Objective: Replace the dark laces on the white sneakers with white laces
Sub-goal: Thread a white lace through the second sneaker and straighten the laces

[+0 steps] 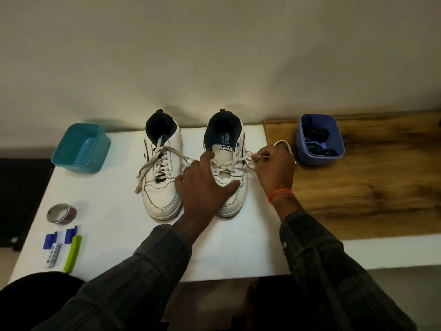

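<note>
A white table (119,199) carries everything, with a wooden counter (370,187) butting against it to the right of the sneakers. Two white sneakers stand side by side near the table's far edge, toes pointing toward the person. The left sneaker (162,187) is fully threaded with a white lace (145,168), whose loose ends trail off to its left and right. The right sneaker (232,177) is only partly threaded with its own white lace (229,163).

The left hand (202,185) lies flat over the right sneaker's toe and side, fingers spread and pressing it down, holding nothing. The right hand (274,166), just right of that sneaker, pinches the lace end between curled fingers, and a loop of lace arcs beyond it toward the counter.

Left of the sneakers sits a teal tub (81,148). Right of them, on the counter, a blue tub (319,139) holds the dark laces (317,136). Nearer the person than the teal tub lie a roll of tape (61,213), two small blue-capped items (59,238), a small white strip (53,255) and a green stick-shaped thing (72,253).
</note>
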